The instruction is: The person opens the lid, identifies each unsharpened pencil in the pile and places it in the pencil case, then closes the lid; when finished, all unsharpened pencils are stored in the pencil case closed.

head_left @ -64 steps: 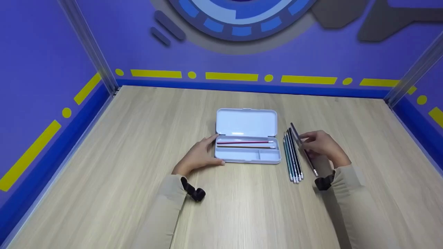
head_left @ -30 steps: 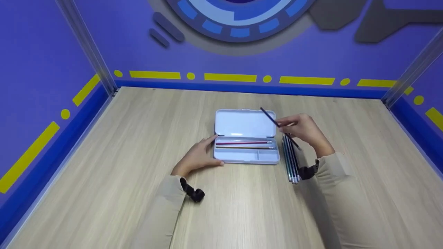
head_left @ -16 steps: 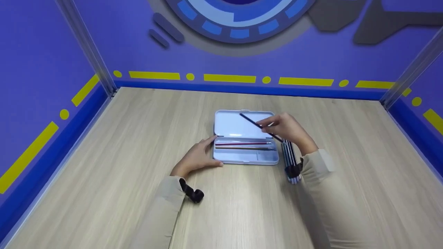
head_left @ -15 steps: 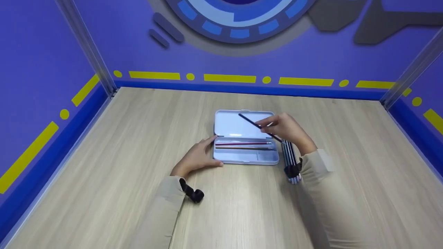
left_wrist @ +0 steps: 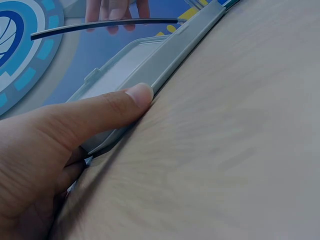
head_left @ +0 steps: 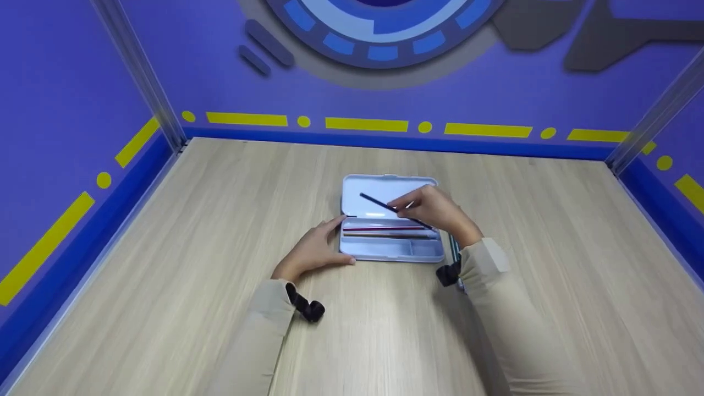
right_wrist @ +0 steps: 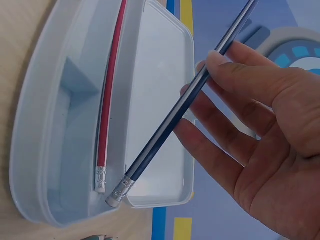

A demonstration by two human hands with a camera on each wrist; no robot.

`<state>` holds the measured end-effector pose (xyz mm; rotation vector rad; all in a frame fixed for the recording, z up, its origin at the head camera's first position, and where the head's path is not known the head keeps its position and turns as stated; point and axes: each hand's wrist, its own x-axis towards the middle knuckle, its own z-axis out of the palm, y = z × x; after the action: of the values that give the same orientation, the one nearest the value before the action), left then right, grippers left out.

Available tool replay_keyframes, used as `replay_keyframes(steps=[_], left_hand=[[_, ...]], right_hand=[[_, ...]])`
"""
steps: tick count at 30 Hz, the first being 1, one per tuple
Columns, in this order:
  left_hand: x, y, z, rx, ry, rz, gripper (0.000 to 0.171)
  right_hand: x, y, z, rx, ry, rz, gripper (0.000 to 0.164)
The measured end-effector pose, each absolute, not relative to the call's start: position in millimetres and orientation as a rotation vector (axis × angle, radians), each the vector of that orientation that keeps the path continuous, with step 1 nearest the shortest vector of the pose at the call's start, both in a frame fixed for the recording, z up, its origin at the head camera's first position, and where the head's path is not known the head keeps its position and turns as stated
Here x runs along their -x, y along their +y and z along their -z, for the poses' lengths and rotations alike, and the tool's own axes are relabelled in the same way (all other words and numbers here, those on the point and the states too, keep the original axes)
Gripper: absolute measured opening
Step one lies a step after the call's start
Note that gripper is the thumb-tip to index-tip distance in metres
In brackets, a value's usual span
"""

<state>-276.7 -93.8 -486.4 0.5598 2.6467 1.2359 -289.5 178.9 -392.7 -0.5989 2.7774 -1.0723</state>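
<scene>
A white pencil case lies with its lid swung back. My left hand holds the case's left end, thumb on the front wall and fingers round toward the back corner. Inside the long compartment are a red pencil and a gold-brown pencil. Above the case, my right hand pinches a dark pencil with a silvery stripe between thumb and fingers. The pencil slants, its eraser end lower and near the case's right side.
Several more pencils lie right of the case, mostly hidden under my right wrist and its black camera strap. Blue panels wall the wooden table at the back and sides.
My right hand has lifted the dark pencil from beside the bundle and carried it left over the case, turning it more crosswise. The left hand has stayed on the case.
</scene>
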Motion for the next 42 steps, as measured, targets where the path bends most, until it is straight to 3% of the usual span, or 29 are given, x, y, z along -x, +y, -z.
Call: replay_keyframes(steps=[27,42], left_hand=[[277.2,-91.7,484.1,-0.535,2.639,-1.232,0.106],[276.3,-93.6,487.7,-0.575,2.656,-1.226,0.106]], right_hand=[[287.9,174.9,399.3,0.482,2.741,0.948,0.028],[279.0,214.5,404.7,0.356,2.766,0.914,0.032]])
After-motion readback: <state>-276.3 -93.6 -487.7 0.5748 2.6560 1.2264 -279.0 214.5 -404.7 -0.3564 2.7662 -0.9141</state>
